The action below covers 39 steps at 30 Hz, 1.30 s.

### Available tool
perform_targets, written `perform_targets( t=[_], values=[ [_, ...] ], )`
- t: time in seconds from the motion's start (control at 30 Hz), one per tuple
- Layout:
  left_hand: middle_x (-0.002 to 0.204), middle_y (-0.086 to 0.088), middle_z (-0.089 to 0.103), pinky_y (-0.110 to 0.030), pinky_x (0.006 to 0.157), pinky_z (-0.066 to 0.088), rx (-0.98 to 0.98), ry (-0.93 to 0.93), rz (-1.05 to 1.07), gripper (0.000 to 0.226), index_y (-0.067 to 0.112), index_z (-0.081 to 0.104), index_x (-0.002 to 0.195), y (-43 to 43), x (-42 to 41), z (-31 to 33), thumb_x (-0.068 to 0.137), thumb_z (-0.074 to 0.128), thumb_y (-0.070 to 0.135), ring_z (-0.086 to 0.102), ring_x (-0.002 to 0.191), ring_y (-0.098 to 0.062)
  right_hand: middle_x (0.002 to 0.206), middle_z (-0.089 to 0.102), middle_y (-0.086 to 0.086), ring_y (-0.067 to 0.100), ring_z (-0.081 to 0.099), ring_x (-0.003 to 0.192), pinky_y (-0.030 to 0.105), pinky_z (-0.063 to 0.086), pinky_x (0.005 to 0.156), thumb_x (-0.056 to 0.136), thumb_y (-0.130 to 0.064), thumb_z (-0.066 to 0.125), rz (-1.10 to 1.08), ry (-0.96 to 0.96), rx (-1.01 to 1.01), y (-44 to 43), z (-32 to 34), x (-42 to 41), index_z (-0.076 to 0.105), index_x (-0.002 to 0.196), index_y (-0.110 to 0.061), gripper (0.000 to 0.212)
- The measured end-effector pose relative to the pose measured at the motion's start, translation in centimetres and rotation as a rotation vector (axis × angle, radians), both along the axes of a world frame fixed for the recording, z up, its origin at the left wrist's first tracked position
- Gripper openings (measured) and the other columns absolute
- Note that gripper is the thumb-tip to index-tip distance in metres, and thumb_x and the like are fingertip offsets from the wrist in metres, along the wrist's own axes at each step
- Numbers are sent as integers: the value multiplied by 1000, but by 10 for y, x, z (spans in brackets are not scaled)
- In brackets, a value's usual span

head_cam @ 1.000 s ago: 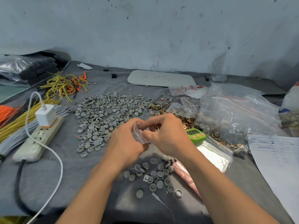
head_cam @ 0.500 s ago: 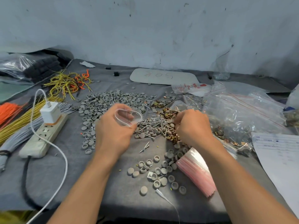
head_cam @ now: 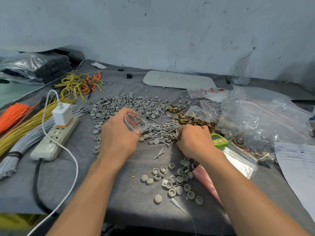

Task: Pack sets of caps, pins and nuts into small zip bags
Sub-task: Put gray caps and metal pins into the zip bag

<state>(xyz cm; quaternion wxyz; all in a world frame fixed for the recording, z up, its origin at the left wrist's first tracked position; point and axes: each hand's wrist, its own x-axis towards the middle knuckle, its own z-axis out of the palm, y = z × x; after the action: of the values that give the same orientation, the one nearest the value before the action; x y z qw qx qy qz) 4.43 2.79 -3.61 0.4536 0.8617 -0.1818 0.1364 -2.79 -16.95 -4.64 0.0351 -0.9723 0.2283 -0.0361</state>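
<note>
My left hand (head_cam: 117, 135) holds a small clear zip bag (head_cam: 135, 123) with its mouth spread open, above the grey cloth. My right hand (head_cam: 194, 138) is curled, fingers down in the heap of silver pins (head_cam: 162, 129); what it holds is hidden. A wide spread of grey caps (head_cam: 126, 103) lies behind my hands, and a smaller group of caps (head_cam: 172, 181) lies near the table's front. Brass nuts (head_cam: 194, 119) are piled just beyond my right hand. A stack of pink-edged small zip bags (head_cam: 206, 179) lies under my right forearm.
A power strip (head_cam: 56, 138) with a white charger and cable lies at the left, beside bundles of yellow, grey and orange wires (head_cam: 22, 126). Large clear bags (head_cam: 262, 121), a green timer (head_cam: 219, 142) and a paper sheet (head_cam: 300, 167) fill the right side. A white board (head_cam: 177, 80) lies at the back.
My hands were together at the bag a second ago. The left hand then drew left with the open bag, and the right hand went to the nuts and has now shifted onto the pins.
</note>
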Motion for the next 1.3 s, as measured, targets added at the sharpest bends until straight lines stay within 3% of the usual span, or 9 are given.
perform_targets(
  t=[0.27, 0.37, 0.5, 0.6, 0.7, 0.83, 0.9, 1.1, 1.3],
  values=[
    [86, 14, 72, -39, 76, 59, 44, 59, -26, 44, 39, 65, 101, 1, 4, -2, 72, 84, 11, 69, 85, -15, 90, 72, -3, 24, 64, 96, 36, 42, 93, 81, -5, 68, 52, -110, 142, 22, 7, -3, 75, 86, -29, 25],
    [84, 13, 72, -35, 73, 57, 43, 53, -25, 41, 37, 66, 100, 0, 5, -2, 73, 80, 10, 68, 84, -15, 94, 74, -6, 14, 67, 85, 27, 56, 75, 84, -1, 68, 170, -85, 333, 38, 6, -2, 78, 91, -32, 33],
    [83, 11, 72, -35, 72, 56, 56, 53, -50, 38, 34, 66, 99, -2, 3, -3, 75, 78, 7, 68, 82, -15, 82, 75, 2, 23, 71, 74, 38, 63, 74, 86, -4, 63, 191, -4, 307, 48, 0, 0, 76, 84, -23, 23],
    [87, 11, 72, -37, 75, 56, 79, 56, -71, 38, 35, 65, 101, -2, 1, -4, 77, 79, 10, 68, 84, -15, 79, 74, 0, 23, 71, 73, 41, 63, 74, 86, -8, 65, 150, -50, 293, 47, 6, -2, 73, 78, -24, 19],
    [84, 14, 69, -30, 71, 52, 107, 64, -79, 40, 38, 63, 100, -4, 0, -6, 76, 83, 14, 66, 82, -12, 78, 73, -11, 15, 69, 77, 36, 61, 78, 90, -17, 70, 70, -253, 322, 39, 13, -4, 73, 78, -28, 17],
    [84, 13, 67, -31, 71, 53, 175, 103, -110, 46, 42, 57, 98, -10, -7, -7, 71, 82, 15, 65, 80, -14, 65, 67, -18, -2, 60, 57, 9, 42, 53, 93, -20, 70, 89, -510, 534, 35, 28, -8, 72, 79, -34, 20],
    [82, 14, 66, -29, 64, 51, 207, 112, -161, 51, 43, 54, 100, -14, -11, -7, 68, 81, 15, 63, 78, -9, 62, 65, -19, -4, 59, 57, 8, 40, 50, 93, -24, 72, 150, -522, 543, 39, 33, -12, 78, 84, -33, 15],
    [81, 14, 67, -22, 53, 42, 181, 158, -271, 45, 43, 54, 95, -22, -23, -5, 68, 80, 18, 60, 71, 1, 78, 76, -12, 2, 67, 68, 9, 49, 61, 84, -17, 78, 287, -389, 522, 49, 39, -12, 84, 88, -34, 19],
    [77, 15, 68, -16, 55, 40, 32, 192, -250, 42, 38, 56, 88, -21, -16, -2, 67, 86, 17, 61, 71, 2, 85, 81, -6, 9, 77, 83, 27, 62, 79, 81, 8, 71, 300, -541, 922, 44, 45, -13, 84, 90, -24, 35]
  ],
)
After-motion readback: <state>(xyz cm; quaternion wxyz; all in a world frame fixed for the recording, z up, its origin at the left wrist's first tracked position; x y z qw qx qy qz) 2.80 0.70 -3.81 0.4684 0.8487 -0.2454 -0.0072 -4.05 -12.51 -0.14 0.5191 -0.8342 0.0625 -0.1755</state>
